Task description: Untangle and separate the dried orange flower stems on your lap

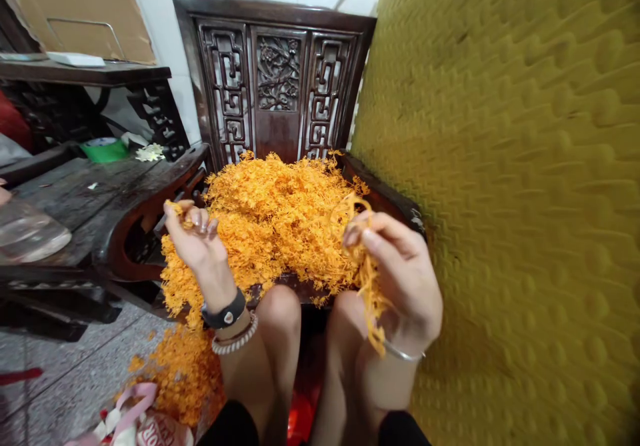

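A big heap of orange, frilly, flower-like pieces (280, 213) fills the seat of a dark carved wooden chair (277, 133) in front of my knees. My left hand (197, 239) is raised over the heap's left side, palm turned up and fingers curled. A small orange piece (175, 207) is pinched at its fingertips. Over the right side, my right hand (403, 269) pinches a strand of orange pieces (370, 293) between thumb and fingers. That strand loops above the fingertips and dangles below them toward the wrist.
More orange pieces (183, 369) lie on the floor at the lower left, by a pink-handled bag (160, 426). A dark wooden table (65, 199) on the left bears a green tape roll (105, 150) and a clear bottle (30, 233). A yellow textured mat (520, 199) stands close on the right.
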`<action>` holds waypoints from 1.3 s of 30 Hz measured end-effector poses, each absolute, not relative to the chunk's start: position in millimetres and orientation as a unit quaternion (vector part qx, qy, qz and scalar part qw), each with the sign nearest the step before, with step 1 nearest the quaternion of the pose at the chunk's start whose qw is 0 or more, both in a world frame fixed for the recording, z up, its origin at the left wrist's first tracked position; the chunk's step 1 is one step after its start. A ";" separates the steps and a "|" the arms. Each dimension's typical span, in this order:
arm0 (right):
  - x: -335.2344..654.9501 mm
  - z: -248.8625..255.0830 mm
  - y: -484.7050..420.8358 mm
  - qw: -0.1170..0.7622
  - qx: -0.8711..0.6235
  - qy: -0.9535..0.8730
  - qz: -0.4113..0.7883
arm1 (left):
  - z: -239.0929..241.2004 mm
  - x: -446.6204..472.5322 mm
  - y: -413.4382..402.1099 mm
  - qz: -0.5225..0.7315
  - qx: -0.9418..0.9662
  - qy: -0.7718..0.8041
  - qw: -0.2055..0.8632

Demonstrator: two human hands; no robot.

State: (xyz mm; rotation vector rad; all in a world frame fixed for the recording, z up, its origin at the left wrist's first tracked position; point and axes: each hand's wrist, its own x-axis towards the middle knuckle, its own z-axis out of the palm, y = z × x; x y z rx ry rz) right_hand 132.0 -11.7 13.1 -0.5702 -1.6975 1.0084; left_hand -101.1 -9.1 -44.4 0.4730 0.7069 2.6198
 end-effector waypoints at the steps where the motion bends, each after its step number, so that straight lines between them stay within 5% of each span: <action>1: 134.7 12.3 -7.3 0.557 -0.257 -0.681 0.399 | -42.8 -101.1 -12.4 0.931 0.193 0.250 0.184; 11: 129.7 1.7 18.9 0.659 -0.339 -0.599 0.303 | -32.4 -66.3 -16.1 0.884 0.293 0.246 0.269; 20: 117.2 4.4 13.8 0.614 -0.272 -0.603 0.431 | -25.4 -28.1 -15.4 0.718 0.466 0.289 0.428; 33: 106.3 2.3 14.6 0.579 -0.152 -0.586 0.546 | -22.0 12.7 -10.0 0.589 0.590 0.526 0.169; 39: 105.8 1.4 16.7 0.585 -0.238 -0.644 0.432 | -23.5 8.4 -13.3 0.602 0.597 0.516 0.128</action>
